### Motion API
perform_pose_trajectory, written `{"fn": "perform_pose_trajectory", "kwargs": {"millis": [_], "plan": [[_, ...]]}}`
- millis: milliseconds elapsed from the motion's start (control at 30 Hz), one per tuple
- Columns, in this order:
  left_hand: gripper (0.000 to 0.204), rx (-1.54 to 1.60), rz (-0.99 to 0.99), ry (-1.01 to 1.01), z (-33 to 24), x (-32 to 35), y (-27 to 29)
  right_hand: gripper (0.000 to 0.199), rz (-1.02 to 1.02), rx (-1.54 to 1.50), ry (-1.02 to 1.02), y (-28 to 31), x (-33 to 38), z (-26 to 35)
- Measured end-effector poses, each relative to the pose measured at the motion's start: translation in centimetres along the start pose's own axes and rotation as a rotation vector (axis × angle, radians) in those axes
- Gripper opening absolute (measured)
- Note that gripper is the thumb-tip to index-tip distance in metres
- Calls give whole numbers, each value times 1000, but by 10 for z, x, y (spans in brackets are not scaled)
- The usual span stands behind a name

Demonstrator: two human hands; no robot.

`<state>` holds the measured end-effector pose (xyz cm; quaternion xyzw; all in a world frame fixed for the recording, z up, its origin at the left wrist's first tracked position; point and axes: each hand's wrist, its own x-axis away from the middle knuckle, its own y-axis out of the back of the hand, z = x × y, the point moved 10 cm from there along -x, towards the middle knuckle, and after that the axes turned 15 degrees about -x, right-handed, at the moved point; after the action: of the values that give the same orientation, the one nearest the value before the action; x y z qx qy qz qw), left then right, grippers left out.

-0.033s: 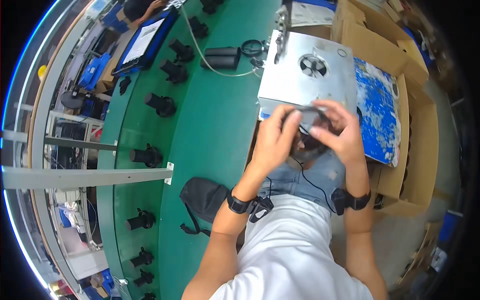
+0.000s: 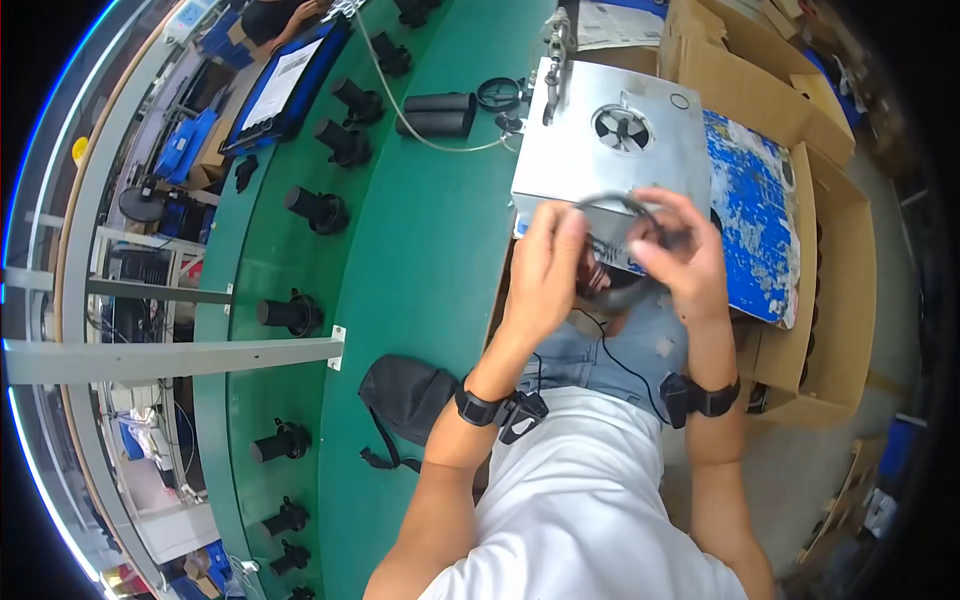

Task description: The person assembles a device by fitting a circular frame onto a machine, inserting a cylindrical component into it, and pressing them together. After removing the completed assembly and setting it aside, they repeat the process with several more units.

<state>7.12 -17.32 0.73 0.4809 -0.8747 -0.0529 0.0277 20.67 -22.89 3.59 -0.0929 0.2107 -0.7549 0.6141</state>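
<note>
Black cable loop pinched between your left hand and right hand, fingers closed on it, above metal box.

A green desk carries a black pouch, a metal box with a fan, and black cylinders.

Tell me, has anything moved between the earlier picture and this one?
Nothing has visibly changed. Both hands, left and right, grip the same black looped cable in front of the grey metal box with a fan. The black pouch on the green table lies where it did.
</note>
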Motion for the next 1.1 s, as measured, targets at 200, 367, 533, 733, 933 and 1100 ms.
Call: {"fn": "perform_pose_trajectory", "kwargs": {"millis": [200,367,533,733,933,1100], "plan": [[32,263,-119,-45,23,0,-35,25,-247,-134,23,23,16,-29],[30,333,-4,-12,26,0,-37,23,-242,-139,-109,41,19,-34],[30,88,43,-30,27,-4,-35,29,-53,-114,-161,25,21,-33],[31,870,488,286,46,15,-89,59,-146,-386,149,45,21,-22],[28,744,291,385,59,18,-99,36,31,-437,-165,18,16,-57],[27,229,-138,-56,46,2,-27,30,-132,-235,-65,48,7,-44]]}}
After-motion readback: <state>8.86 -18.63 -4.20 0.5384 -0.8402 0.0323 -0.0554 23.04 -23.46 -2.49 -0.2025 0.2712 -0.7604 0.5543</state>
